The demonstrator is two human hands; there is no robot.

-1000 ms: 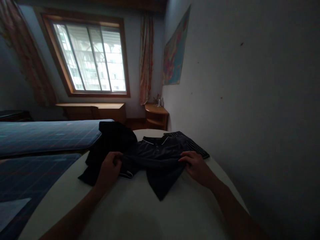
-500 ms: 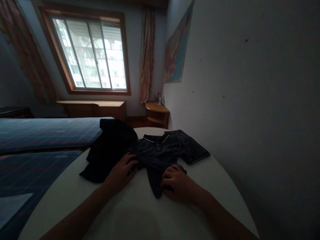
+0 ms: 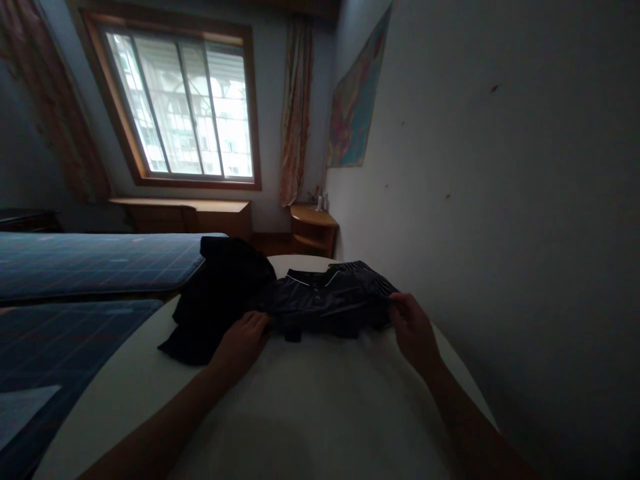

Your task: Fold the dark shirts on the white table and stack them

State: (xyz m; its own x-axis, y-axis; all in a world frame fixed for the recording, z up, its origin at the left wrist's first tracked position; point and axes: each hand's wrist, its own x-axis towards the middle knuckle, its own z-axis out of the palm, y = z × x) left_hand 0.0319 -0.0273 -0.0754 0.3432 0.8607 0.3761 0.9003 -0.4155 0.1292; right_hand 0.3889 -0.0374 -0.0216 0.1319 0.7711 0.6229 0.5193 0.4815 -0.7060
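Observation:
A dark polo shirt [image 3: 323,303] with white-edged collar and buttoned placket lies on the round white table [image 3: 320,407], its collar away from me. My right hand [image 3: 414,332] is closed on the shirt's right side, over the striped part. At its left side, my left hand [image 3: 246,339] has its fingers bent together on the cloth; the fingertips are partly lost in the dark fabric. The lower edge of the shirt is bunched between my hands. Beside my left hand lies a black garment [image 3: 215,300] in a heap.
Stripes of dark cloth [image 3: 387,285] show behind the shirt's right side. A bare wall [image 3: 500,233] rises close to the table's right. Plaid mattresses [image 3: 100,267] stand on the left, and a corner shelf [image 3: 315,217] is beyond the table.
My right hand has moved right and away from me, drawing the shirt's near part with it. The hanging flap of cloth is pulled up. My left hand's fingers have drawn together.

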